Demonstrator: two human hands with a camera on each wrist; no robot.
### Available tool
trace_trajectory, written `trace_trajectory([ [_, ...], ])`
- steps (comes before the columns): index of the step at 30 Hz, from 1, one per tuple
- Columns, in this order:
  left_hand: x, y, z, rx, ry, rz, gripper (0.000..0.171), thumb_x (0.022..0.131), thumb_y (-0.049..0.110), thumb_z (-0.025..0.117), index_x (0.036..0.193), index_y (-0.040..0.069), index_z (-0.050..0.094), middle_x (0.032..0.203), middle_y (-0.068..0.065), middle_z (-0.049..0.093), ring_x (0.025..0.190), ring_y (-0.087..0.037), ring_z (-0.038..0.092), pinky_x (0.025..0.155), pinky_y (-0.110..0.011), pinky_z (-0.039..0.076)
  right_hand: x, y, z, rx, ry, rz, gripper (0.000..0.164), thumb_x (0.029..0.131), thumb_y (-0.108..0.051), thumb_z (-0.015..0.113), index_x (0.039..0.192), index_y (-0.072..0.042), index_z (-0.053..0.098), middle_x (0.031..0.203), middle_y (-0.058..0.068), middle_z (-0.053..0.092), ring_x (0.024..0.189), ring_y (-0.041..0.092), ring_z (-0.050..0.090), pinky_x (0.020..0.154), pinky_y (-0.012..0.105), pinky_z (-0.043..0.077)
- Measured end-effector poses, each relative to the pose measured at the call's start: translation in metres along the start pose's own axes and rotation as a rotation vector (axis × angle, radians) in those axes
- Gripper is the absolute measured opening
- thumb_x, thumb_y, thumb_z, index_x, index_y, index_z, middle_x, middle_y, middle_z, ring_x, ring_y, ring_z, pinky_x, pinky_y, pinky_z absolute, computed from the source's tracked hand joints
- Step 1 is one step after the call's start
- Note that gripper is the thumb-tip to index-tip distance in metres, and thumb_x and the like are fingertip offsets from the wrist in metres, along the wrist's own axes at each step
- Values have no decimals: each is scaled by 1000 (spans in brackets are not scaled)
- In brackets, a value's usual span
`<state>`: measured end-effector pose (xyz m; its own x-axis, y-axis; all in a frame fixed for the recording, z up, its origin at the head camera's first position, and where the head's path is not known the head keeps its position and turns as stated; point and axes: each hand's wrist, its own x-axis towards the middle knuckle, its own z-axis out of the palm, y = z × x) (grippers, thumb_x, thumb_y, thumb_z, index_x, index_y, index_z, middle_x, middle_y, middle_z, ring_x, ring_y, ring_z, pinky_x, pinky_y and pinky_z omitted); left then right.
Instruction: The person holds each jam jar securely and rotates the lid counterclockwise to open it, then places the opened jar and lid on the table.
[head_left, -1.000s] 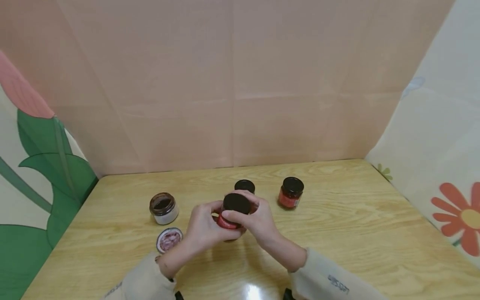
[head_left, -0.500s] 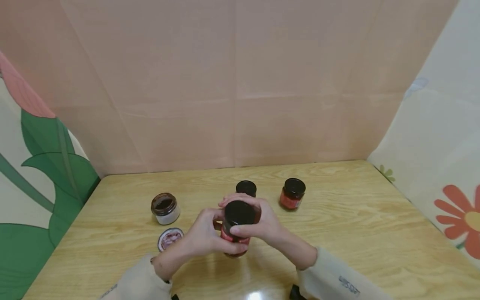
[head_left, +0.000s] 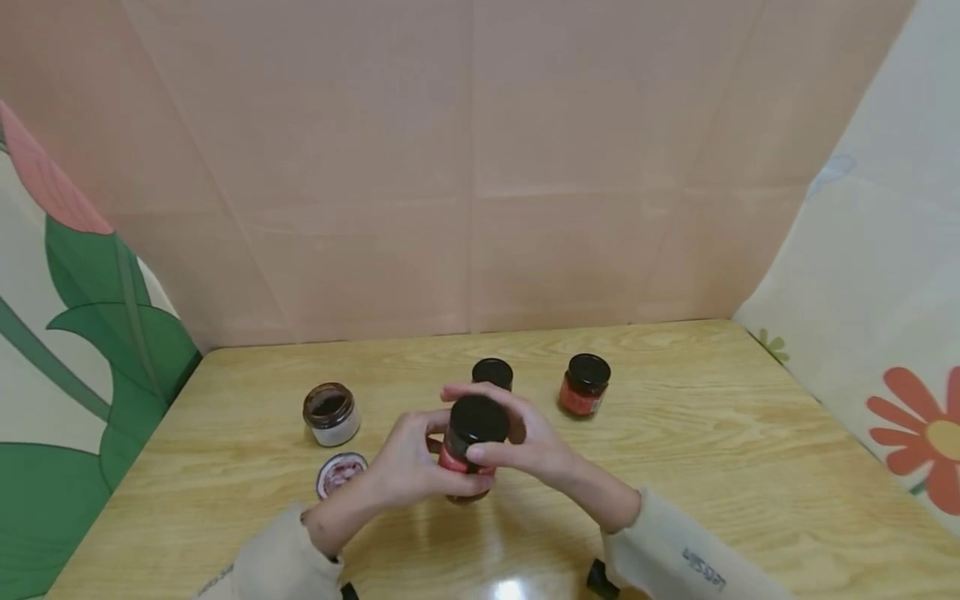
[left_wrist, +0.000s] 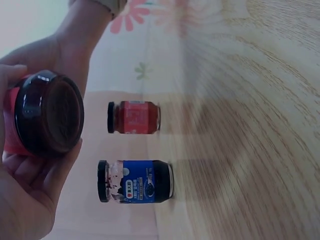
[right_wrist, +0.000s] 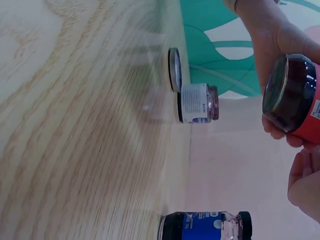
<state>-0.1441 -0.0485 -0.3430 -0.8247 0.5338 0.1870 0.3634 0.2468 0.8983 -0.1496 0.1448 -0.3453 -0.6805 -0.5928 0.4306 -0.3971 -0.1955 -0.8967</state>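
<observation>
In the head view my left hand (head_left: 412,462) grips the body of a red-labelled glass jar (head_left: 467,457), held over the table with its dark base visible in both wrist views. My right hand (head_left: 536,442) holds its black lid (head_left: 480,418), thumb at the front edge and fingers arched behind. Part of the right hand's grip is hidden. Behind the hands stands a blue-labelled jar (left_wrist: 140,181) with a black lid. A second red-labelled jar (head_left: 583,387) stands lidded to the right.
An uncovered jar (head_left: 332,414) with a white label and dark contents stands at the left. Near it, beside my left forearm, a lid (head_left: 341,475) lies upturned, its inside smeared purplish. All rest on a wood-grain table (head_left: 712,467) against a pinkish cloth backdrop (head_left: 375,167).
The held jar is lower, and more of its red label shows below the lid. My right thumb and wrist have shifted to the right. The standing jars have stayed put.
</observation>
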Motion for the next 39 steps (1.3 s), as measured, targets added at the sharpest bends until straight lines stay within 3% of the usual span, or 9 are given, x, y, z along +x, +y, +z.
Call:
trace_trajectory([
  [4,1,2,2,56,80,-3,36,65,27,87,95,16,70,87,4,71,78,-7,63,65,-25,54,0,-1,-1,-139,93,26,59,87,-26,69,137,-2,47,139,20,49,127,19,46,107,36,32],
  [8,0,3,5,175,183,2,35,64,31,87,92,19,69,83,8,71,74,-3,63,62,-21,53,1,-6,4,-302,281,122,50,86,-27,72,131,-11,56,128,8,58,116,15,51,99,35,38],
  [12,0,3,8,286,254,-17,36,63,38,87,89,21,68,77,10,69,68,-2,61,58,-19,50,5,-12,9,-395,443,213,42,83,-28,73,122,-16,62,110,5,63,102,17,54,87,34,43],
  [17,2,2,10,324,330,-58,36,62,39,87,87,20,67,74,7,68,64,-6,60,54,-19,47,10,-16,15,-471,551,280,43,77,-29,80,115,-17,66,102,4,61,96,17,52,85,39,44],
  [22,2,2,15,429,378,-43,39,61,40,86,88,18,69,72,6,68,62,-6,59,54,-18,45,9,-16,25,-543,629,304,43,72,-32,83,109,-17,67,99,0,61,93,14,52,82,40,46],
  [28,3,1,18,499,367,-25,43,63,45,83,91,17,68,73,5,67,62,-4,58,54,-17,44,7,-19,22,-602,633,280,38,70,-32,85,101,-16,70,92,-3,65,88,13,54,78,37,46],
  [35,0,-1,14,459,294,-48,41,64,46,84,88,18,66,71,7,64,58,0,53,50,-17,44,3,-17,15,-569,536,300,37,71,-31,84,104,-18,71,98,-2,64,89,14,54,81,34,45],
  [39,0,-2,13,387,277,-31,37,65,45,85,84,20,65,70,10,64,58,0,54,49,-18,45,2,-15,12,-517,495,260,39,74,-26,83,109,-19,70,106,-1,64,93,15,54,82,33,46],
])
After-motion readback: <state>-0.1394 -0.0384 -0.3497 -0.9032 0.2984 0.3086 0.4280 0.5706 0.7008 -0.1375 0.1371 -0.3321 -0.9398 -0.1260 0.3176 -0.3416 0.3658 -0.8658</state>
